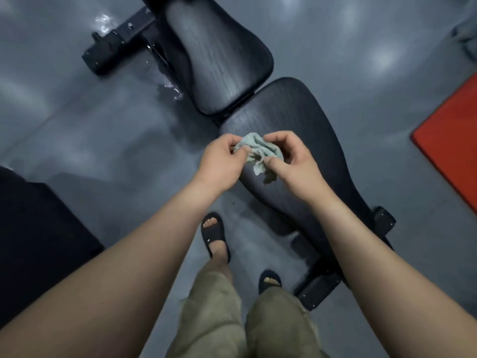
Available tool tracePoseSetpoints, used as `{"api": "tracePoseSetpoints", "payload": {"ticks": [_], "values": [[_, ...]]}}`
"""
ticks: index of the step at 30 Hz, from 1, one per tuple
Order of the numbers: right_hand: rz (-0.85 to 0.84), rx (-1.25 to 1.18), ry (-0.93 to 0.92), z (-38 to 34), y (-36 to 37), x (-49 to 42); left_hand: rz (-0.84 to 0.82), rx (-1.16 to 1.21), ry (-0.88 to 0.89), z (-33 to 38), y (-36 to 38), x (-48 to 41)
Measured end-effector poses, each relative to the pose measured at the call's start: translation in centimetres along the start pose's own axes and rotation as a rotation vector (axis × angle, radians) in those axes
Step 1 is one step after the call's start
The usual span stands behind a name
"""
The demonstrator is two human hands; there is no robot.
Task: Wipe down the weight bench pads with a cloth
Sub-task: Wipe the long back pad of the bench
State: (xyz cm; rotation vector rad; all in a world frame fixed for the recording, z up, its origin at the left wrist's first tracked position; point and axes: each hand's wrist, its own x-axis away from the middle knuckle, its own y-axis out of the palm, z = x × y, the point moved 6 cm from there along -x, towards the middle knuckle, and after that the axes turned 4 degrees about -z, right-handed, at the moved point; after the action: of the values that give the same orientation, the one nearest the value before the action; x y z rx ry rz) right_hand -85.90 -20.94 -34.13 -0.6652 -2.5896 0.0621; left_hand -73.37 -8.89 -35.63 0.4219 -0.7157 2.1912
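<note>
2 hands hold the cloth (258,148) over the long bench pad (312,117): left hand (219,162) pinches an edge, right hand (293,161) curls its fingers (277,139) round it. Likely soft, light (limp); grip it bunched.

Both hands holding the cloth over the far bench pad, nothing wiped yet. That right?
One thing is off. The head view shows the left hand and right hand holding the cloth over the nearer pad, not the far pad. The rest stands.
</note>
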Motion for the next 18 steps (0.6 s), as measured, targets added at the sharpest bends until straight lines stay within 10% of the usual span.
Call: {"api": "tracePoseSetpoints", "payload": {"ticks": [18], "values": [[-0.130,-0.057,-0.090,-37.1,6.8,-3.5,-0.030,0.639,0.144,25.6,-30.3,6.0]]}}
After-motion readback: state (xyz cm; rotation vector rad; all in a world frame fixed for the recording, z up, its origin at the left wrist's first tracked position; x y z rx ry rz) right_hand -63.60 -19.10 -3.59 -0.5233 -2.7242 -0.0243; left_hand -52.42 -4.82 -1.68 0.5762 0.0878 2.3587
